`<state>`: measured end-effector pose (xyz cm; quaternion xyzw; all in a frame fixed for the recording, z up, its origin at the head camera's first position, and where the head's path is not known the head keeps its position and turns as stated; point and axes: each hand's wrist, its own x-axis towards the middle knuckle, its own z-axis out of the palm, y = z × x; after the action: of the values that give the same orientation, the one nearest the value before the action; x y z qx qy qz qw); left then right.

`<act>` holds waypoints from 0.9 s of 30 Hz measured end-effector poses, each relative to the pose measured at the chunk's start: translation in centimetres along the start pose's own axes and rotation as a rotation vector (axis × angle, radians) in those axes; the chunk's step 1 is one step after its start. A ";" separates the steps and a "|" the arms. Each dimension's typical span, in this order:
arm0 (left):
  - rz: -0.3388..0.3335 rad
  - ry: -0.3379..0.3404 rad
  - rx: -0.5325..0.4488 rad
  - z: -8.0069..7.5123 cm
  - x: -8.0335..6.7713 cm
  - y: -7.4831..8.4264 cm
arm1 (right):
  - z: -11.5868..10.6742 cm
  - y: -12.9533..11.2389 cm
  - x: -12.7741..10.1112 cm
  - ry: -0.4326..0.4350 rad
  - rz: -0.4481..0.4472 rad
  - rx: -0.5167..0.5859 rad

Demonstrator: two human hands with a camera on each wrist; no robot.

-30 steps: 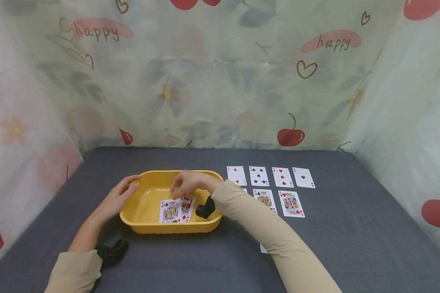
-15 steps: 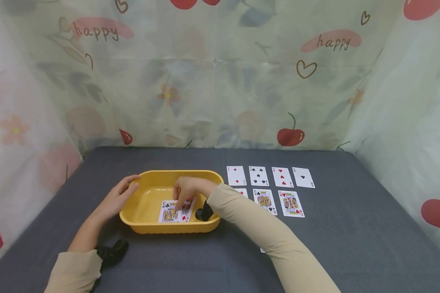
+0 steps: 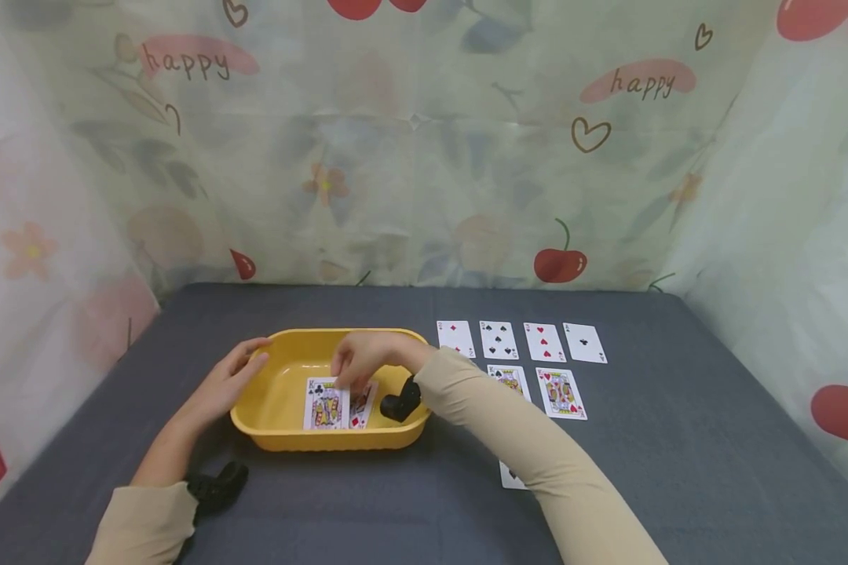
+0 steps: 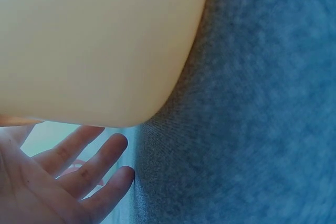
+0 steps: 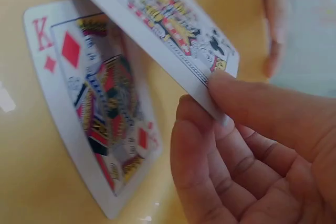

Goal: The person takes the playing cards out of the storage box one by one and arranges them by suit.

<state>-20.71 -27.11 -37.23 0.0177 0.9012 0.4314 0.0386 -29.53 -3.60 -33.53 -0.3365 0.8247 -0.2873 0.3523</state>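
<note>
Inside the yellow tub (image 3: pixel 332 441), my right hand (image 3: pixel 363 359) pinches the king of clubs (image 3: pixel 327 404) by one corner between thumb and fingers. In the right wrist view, that king (image 5: pixel 168 19) is tilted up over the king of diamonds (image 5: pixel 105 103), which lies on the tub's floor. My left hand (image 3: pixel 229 380) rests at the tub's left end, its fingertips right at the rim. Seen from the left wrist, its fingers (image 4: pixel 94 171) spread fairly straight beside the tub's outer wall.
Right of the tub, several cards lie face up on the dark table (image 3: pixel 643 471), among them a five of spades (image 3: pixel 498 340), an ace of clubs (image 3: pixel 585 343) and a king of hearts (image 3: pixel 561 393). My right sleeve partly covers another card (image 3: pixel 512 475) nearer me.
My right hand has gone down to the king of clubs, taken hold of it and raised its edge from the king of diamonds. The left hand has stayed put.
</note>
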 end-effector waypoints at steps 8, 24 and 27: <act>0.011 -0.002 -0.002 0.0 0.0 -0.1 | -1.5 0.0 -1.9 0.105 -0.036 0.090; 0.018 0.003 -0.002 -0.1 0.0 -0.1 | -4.7 2.4 -7.1 0.260 -0.039 0.225; 0.016 0.001 0.000 0.0 0.0 -0.1 | -5.1 3.0 -8.1 0.276 -0.035 0.242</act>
<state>-20.75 -27.20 -37.29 0.0247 0.9011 0.4316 0.0347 -30.25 5.56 -29.54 -0.2633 0.8187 -0.4339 0.2687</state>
